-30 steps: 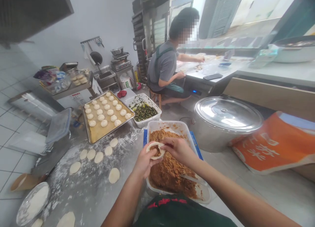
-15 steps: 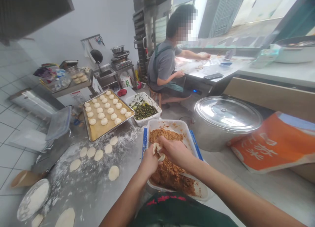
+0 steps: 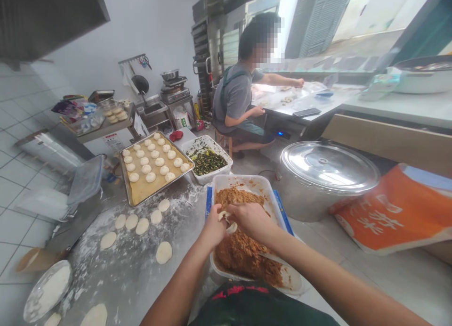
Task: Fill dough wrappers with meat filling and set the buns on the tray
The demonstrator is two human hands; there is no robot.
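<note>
Above a plastic tub of brown filling, my left hand cups a piece of dough with a little filling visible at its opening. My right hand is closed at the dough's edge, fingers pinching its rim; the fingertips are partly hidden. A pale spatula lies in the tub. Several flat dough rounds are spread on the floured worktop to the left. Beyond them, a lined baking tray carries rows of filled buns.
A white tub of chopped greens stands behind the filling. On the right are a large lidded pot and an orange sack. A bowl of flour sits at the lower left. A co-worker sits working at the table by the window.
My fingers have shifted slightly around the dough's rim, which looks more gathered. The whole view has moved slightly. The co-worker's outstretched hand has moved a little.
</note>
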